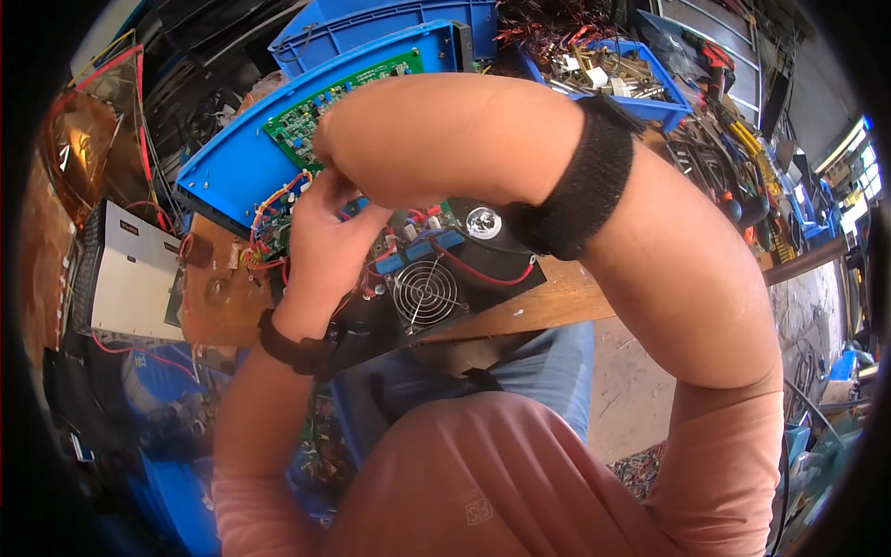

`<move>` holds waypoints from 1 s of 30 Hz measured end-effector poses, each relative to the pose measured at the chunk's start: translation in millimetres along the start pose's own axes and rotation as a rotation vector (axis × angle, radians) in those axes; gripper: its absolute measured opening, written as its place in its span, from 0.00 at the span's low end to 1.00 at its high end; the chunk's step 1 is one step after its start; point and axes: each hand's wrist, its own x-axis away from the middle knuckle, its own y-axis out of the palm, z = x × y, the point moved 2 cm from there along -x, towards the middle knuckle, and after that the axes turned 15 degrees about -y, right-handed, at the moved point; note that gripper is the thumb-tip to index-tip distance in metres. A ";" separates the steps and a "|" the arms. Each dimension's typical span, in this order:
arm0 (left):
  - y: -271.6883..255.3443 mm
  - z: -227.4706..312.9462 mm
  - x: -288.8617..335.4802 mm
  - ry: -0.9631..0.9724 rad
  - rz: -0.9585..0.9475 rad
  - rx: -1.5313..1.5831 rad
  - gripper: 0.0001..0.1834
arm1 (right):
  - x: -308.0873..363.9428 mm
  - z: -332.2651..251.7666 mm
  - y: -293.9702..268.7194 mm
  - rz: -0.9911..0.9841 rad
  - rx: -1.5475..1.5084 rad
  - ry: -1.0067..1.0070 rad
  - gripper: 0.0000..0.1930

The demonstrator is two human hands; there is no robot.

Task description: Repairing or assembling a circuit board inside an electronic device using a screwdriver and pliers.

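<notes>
Both my hands are at an opened electronic unit with a blue metal cover (227, 172) and a black chassis (497, 265). My left hand (329, 237) reaches in over the wiring, its fingers bent and drawn together. Right beside it my right hand (357, 139) curls down from above, with its fingertips hidden. Whatever either hand pinches cannot be made out. Behind them a green circuit board (394, 70) lies against the blue cover. Below the hands sit a fan with a round wire guard (425, 292), red wires (487, 276) and a blue component (406, 257).
The unit rests on a wooden bench (534, 304). A white-and-black box (135, 269) stands at left. Beyond are a blue bin (390, 32) and a blue tray (664, 113) of metal parts. Hand tools (742, 144) crowd the right side. Black bands circle both my arms.
</notes>
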 end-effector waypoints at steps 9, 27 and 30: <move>8.0 -7.6 -3.5 0.114 0.055 -0.044 0.24 | -0.7 -8.4 6.6 0.103 0.087 -0.026 0.11; 14.3 -3.7 -18.1 0.109 0.038 0.047 0.22 | -10.5 -27.3 -3.6 -0.036 0.295 0.079 0.10; 12.2 -9.8 -23.7 0.173 0.124 -0.168 0.25 | -7.6 -19.1 9.1 0.093 0.242 0.019 0.10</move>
